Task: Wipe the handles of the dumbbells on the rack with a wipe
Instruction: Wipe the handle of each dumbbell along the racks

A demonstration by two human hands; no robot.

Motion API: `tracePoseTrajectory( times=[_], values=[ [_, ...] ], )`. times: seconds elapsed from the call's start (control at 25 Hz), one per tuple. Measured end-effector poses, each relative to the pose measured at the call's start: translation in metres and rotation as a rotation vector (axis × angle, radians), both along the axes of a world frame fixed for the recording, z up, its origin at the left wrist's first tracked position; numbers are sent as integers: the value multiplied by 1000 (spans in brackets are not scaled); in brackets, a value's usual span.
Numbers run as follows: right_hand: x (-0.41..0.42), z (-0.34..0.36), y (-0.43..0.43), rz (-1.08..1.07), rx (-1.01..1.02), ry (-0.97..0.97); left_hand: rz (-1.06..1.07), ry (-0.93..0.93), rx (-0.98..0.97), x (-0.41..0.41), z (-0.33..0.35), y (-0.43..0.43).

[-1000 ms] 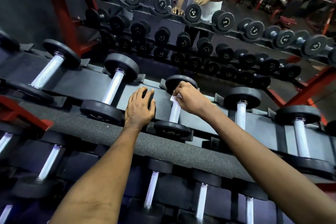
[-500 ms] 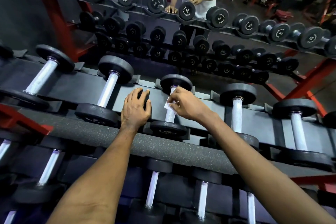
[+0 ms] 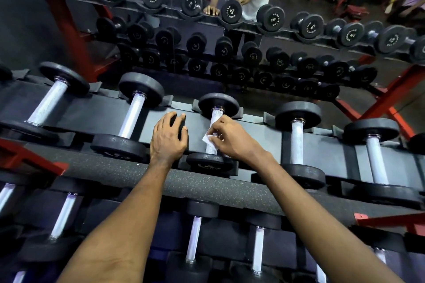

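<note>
Small white folded wipe [image 3: 210,139] lying against the lower half of the knurled silver handle [image 3: 216,114] of a black round-headed dumbbell [image 3: 218,103] on the top tier. The right hand [image 3: 232,139] pinches it there between fingertips and thumb and curls partly round the bar, so the cloth follows the bar's curve. The dumbbell lies across the sloped dark-grey rack tray [image 3: 264,135] with its handle exposed between the two heads, which lets it be cleaned without lifting. The left hand [image 3: 169,136] rests just beside it on the tray, fingers loosely bent and gripping nothing discernible, probably as a brace for the reach over the speckled grey padded front rail [image 3: 207,188]. The left neighbouring dumbbell [image 3: 133,115] and right neighbouring dumbbell [image 3: 297,142] lie roughly parallel, apart from it.
</note>
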State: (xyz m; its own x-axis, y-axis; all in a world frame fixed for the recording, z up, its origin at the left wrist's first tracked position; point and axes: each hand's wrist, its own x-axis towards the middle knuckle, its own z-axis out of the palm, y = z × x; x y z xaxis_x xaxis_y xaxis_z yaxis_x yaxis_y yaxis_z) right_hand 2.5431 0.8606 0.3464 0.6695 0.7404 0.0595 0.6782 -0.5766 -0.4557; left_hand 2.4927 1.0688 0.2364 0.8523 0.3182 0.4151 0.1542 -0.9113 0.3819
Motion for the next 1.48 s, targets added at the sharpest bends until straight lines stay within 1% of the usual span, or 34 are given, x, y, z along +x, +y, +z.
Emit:
tracePoseTrajectory(
  times=[0.2,0.48,0.68,0.76,0.84,0.96,1.08,1.2,1.28,1.36,1.4,1.48],
  values=[
    [-10,-11,-4,-141,144,91,8,9,3,0,1,0],
    [-13,-11,-12,-193,127,197,13,19,9,-1,2,-1],
    [-15,-22,-9,-347,207,204,24,19,15,-2,2,-2],
    [-13,-23,-10,-387,214,293,29,25,22,-2,3,-3],
    [-11,-26,-11,-478,272,364,27,22,21,-1,3,-1],
    [-9,-28,-4,-570,326,363,31,26,29,-1,1,-2],
    [3,-31,11,-636,465,289,42,39,31,-1,2,-1],
    [9,-35,22,-689,578,299,49,54,36,-1,1,-2],
    [8,-41,25,-738,634,377,51,63,34,0,2,-2],
    [10,-43,30,-793,738,525,55,82,35,-1,2,-3],
    [14,-41,31,-823,825,659,56,91,41,0,2,-4],
    [24,-36,35,-848,980,1001,59,106,46,0,2,-1]
  ],
)
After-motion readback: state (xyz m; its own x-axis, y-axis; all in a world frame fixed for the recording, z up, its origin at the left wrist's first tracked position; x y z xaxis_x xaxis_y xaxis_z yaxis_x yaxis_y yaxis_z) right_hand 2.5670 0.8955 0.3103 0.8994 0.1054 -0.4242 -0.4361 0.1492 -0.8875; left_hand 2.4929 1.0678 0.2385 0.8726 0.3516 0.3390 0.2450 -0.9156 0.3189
